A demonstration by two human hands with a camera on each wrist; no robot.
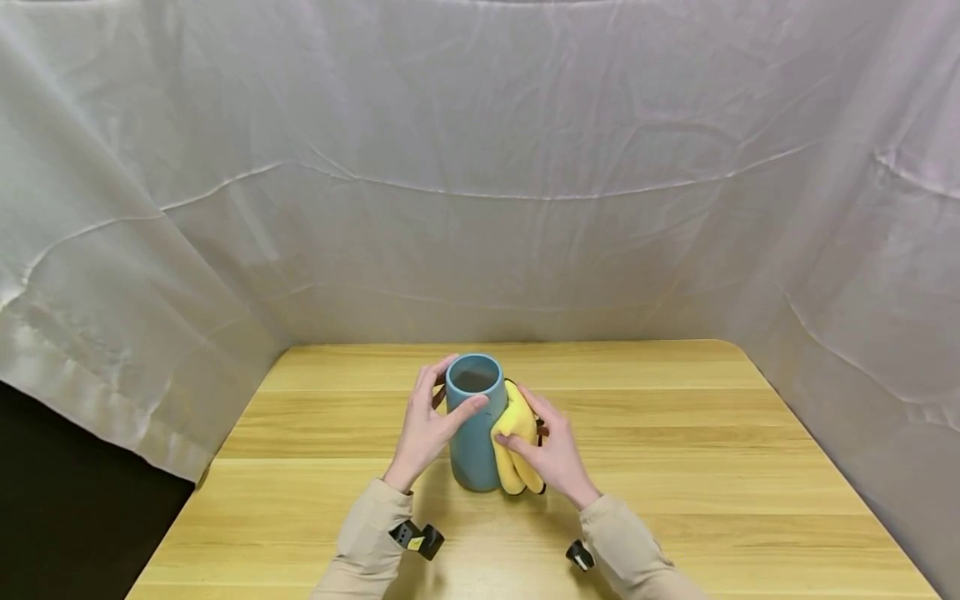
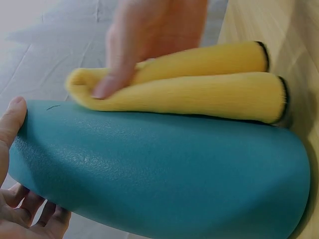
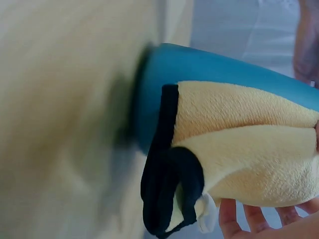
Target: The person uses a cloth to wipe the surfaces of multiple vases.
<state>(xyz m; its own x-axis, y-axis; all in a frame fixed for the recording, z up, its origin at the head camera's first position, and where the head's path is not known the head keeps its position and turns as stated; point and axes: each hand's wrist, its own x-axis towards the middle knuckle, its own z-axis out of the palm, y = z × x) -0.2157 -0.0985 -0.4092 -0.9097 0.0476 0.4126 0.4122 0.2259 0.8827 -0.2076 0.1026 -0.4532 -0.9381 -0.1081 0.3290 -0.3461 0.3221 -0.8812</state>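
Note:
A blue-teal vase (image 1: 474, 446), round and open at the top, stands upright on the wooden table. My left hand (image 1: 426, 425) grips it near the rim, the thumb on the near side and the fingers behind. In my right hand (image 1: 553, 454) is a folded yellow cloth (image 1: 517, 433) with dark edging, pinched between thumb and fingers and pressed against the vase's right side. The left wrist view shows the cloth (image 2: 199, 97) lying along the vase wall (image 2: 164, 164). In the right wrist view its black-trimmed end (image 3: 172, 184) hangs near the vase's base, with a white tag.
The wooden table (image 1: 675, 500) spreads out around the vase. Grey-white fabric sheets (image 1: 510, 167) hang behind it and at both sides. A dark area (image 1: 75, 500) lies beyond the table at the left. Small black devices (image 1: 420, 537) are strapped at both wrists.

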